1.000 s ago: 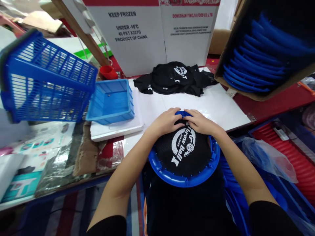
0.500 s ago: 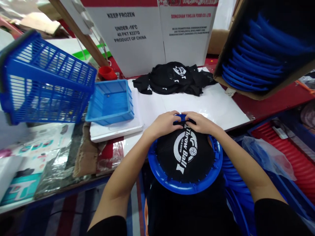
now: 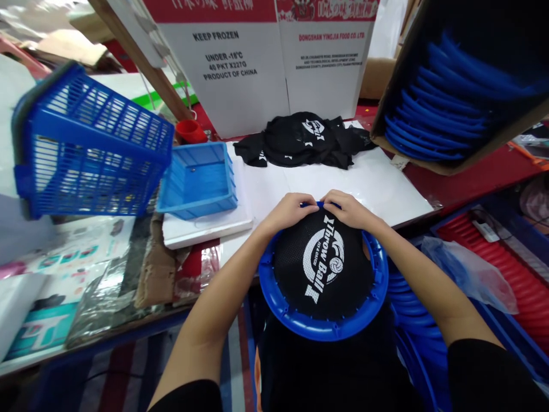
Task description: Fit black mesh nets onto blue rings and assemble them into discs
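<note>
Both hands are pinching down at the far rim of the blue ring (image 3: pixel 319 329): the left hand (image 3: pixel 291 209) and right hand (image 3: pixel 349 209) sit nearly touching, each grip closed tight on the edge of the black mesh (image 3: pixel 323 269) where it meets the frame. The mesh with its white "Throw Ball" print is stretched across the ring, which hangs off the near edge of the table (image 3: pixel 386 183). Further out, a pile of black mesh pieces (image 3: pixel 300 140) lies toward the far edge, a light blue tray (image 3: pixel 197 180) sits left, and a blue basket (image 3: pixel 92 151) beyond that, tipped on its side. A cardboard box of blue rings (image 3: pixel 446 109) is at the far right corner.
</note>
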A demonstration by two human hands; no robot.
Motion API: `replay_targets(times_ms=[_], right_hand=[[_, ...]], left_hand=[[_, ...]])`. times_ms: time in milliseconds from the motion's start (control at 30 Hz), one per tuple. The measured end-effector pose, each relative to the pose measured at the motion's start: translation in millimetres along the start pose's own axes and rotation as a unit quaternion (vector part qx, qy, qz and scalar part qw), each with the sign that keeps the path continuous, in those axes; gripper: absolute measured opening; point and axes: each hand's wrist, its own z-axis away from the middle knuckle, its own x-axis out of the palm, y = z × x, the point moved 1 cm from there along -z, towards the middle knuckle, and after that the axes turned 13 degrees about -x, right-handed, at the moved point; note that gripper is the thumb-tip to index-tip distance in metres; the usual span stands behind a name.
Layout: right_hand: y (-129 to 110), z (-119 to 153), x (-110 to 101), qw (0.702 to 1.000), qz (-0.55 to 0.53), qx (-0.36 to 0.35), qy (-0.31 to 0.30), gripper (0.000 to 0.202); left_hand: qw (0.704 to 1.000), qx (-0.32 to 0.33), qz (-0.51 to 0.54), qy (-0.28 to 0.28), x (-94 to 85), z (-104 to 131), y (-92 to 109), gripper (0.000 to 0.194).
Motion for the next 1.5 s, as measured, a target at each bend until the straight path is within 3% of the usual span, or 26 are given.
replay_targets(times_ms=[300, 600, 900, 1367, 1500], right_hand=[[6.3, -2.3, -1.3, 0.999, -0.047, 0.017, 0.019, 0.017], [6.7, -1.6, -0.8, 0.997, -0.051, 0.043, 0.026, 0.016], [11.1, -1.2, -0.4, 0.997, -0.063, 0.034, 0.026, 0.016], [9.3, 0.7, -3.1, 0.993, -0.089, 0.069, 0.037, 0.017], [9.1, -0.1, -2.8, 0.993, -0.089, 0.073, 0.039, 0.019]], left_hand=[[0.997, -0.04, 0.019, -0.06, -8.3, -12.1, -7.3, 0.027], [0.999, -0.036, -0.019, -0.018, -2.8, -10.7, -2.5, 0.024], [0.999, -0.018, 0.005, -0.044, -5.7, -16.2, -10.5, 0.023], [0.999, -0.024, -0.019, -0.013, -0.8, -12.5, -5.5, 0.02], [1.0, 0.001, -0.02, 0.004, 1.0, -8.0, -3.0, 0.023]])
